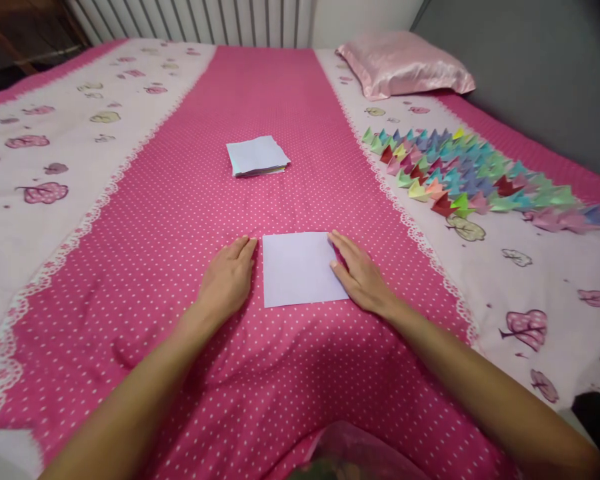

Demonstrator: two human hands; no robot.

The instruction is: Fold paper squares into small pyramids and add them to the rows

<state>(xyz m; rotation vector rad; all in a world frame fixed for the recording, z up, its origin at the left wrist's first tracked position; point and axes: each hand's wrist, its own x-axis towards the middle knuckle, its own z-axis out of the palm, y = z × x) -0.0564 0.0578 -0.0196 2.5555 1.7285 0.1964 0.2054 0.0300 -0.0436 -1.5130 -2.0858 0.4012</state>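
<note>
Bed (180, 220) is a soft base, so I'd keep the sheet (300, 270) pinned flat and its edges square. Folded pieces (460, 173) right of sheet, paper stack (257, 157) beyond it. Left hand (226, 283) open, flat, just left of sheet. Right hand (363, 277) open, fingers touching its right edge.

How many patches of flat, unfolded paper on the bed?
2. One pale sheet lies between the left hand and right hand, the right touching its edge. One stack lies farther up the bed; how many sheets it holds is hidden.
</note>
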